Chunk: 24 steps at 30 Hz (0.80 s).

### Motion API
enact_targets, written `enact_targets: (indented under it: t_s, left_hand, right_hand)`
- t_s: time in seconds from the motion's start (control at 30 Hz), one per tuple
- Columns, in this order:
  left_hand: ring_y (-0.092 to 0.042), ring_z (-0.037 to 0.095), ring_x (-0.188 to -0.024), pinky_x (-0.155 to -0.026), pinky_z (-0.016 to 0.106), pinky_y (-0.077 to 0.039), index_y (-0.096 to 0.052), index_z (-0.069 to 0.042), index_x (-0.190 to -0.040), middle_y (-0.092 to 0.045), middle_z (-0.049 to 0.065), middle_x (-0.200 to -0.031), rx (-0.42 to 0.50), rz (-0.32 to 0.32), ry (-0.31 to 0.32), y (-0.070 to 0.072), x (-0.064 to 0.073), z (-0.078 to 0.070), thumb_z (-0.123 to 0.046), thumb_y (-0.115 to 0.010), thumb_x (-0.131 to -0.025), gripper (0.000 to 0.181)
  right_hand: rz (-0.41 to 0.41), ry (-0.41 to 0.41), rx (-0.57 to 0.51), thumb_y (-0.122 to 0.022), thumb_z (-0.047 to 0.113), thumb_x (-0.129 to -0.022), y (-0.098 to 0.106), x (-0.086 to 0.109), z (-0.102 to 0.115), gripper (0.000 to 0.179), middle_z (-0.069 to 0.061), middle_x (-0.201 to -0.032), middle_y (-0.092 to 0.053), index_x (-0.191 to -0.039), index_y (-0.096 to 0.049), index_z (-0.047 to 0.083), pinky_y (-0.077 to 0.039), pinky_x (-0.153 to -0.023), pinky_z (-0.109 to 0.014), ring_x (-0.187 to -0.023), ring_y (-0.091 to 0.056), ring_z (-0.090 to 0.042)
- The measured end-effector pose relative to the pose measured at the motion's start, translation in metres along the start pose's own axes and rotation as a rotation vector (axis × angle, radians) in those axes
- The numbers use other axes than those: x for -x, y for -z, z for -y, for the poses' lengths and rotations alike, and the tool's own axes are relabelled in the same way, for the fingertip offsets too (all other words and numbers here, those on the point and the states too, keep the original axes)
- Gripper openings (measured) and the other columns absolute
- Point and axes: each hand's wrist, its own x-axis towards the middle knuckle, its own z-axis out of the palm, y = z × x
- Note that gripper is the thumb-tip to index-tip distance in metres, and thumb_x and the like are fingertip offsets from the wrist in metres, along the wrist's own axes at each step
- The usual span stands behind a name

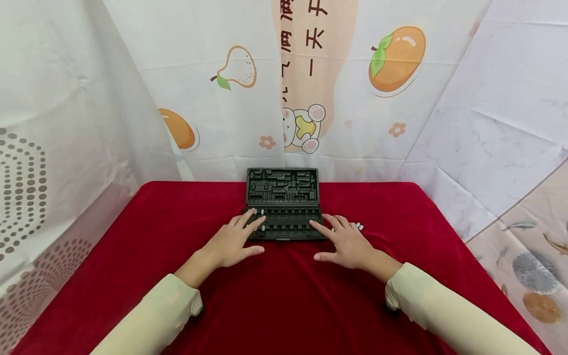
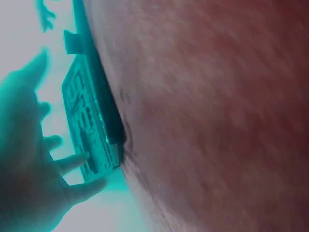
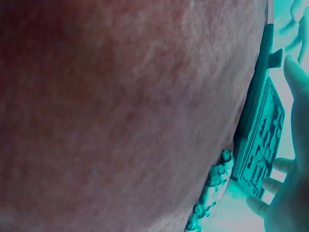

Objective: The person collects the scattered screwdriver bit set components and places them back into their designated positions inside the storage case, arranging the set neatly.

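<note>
An open black tool case (image 1: 284,219) lies at the far part of the table, its moulded lid (image 1: 283,185) tilted up at the back. Two rows of slots run along the base, and a few small metal sockets (image 1: 263,228) sit in them at the left end. My left hand (image 1: 230,242) is spread over that left end, fingers extended and holding nothing. Over the right end, my right hand (image 1: 349,244) is likewise spread, its index fingertip at the case's edge. Silvery metal pieces (image 3: 212,188) lie beside the case, mostly hidden behind the right hand in the head view.
Dark red cloth (image 1: 284,301) covers the table. Behind its far edge hangs a white curtain (image 1: 177,44) printed with fruit, with more sheeting along both sides. A small latch tab (image 2: 73,42) sticks out from the front of the case.
</note>
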Motion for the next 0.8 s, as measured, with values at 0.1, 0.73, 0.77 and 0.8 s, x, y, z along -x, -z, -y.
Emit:
enact_targets:
  t_s: [0.1, 0.73, 0.77, 0.8]
  left_hand:
    - [-0.034, 0.037, -0.134, -0.088, 0.055, -0.047, -0.029, -0.022, -0.155, -0.024, 0.015, -0.155, 0.051, 0.002, 0.056, 0.002, -0.001, 0.0, -0.055, -0.059, -0.092, 0.076]
    - [-0.056, 0.023, -0.09, -0.079, 0.043, -0.047, -0.054, -0.01, -0.139, -0.057, 0.009, -0.108, 0.275, -0.095, 0.258, 0.001, -0.002, 0.016, -0.031, -0.07, -0.091, 0.056]
    - [-0.056, 0.023, -0.09, -0.079, 0.043, -0.047, -0.054, -0.01, -0.139, -0.057, 0.009, -0.106, 0.289, -0.1, 0.268, 0.0, -0.002, 0.017, -0.03, -0.07, -0.09, 0.055]
    - [-0.056, 0.023, -0.09, -0.079, 0.043, -0.047, -0.055, -0.01, -0.138, -0.058, 0.008, -0.105, 0.303, -0.103, 0.276, -0.001, -0.003, 0.019, -0.029, -0.071, -0.09, 0.055]
  right_hand:
    - [-0.004, -0.008, -0.002, -0.06, 0.066, -0.085, 0.001, 0.0, -0.003, 0.083, -0.015, -0.144, -0.04, -0.153, -0.034, 0.027, -0.041, -0.09, -0.061, -0.127, -0.036, -0.035]
    - [0.082, -0.12, -0.038, -0.074, 0.05, -0.081, 0.005, -0.006, -0.023, 0.073, -0.005, -0.105, -0.056, -0.136, -0.056, 0.006, -0.043, -0.084, -0.038, -0.098, -0.048, -0.023]
    - [0.089, -0.128, -0.043, -0.075, 0.049, -0.081, 0.005, -0.006, -0.024, 0.071, -0.006, -0.106, -0.057, -0.135, -0.057, 0.005, -0.044, -0.085, -0.039, -0.099, -0.048, -0.024]
    - [0.092, -0.132, -0.046, -0.075, 0.047, -0.081, 0.005, -0.006, -0.025, 0.07, -0.006, -0.106, -0.057, -0.134, -0.058, 0.005, -0.045, -0.085, -0.039, -0.1, -0.049, -0.024]
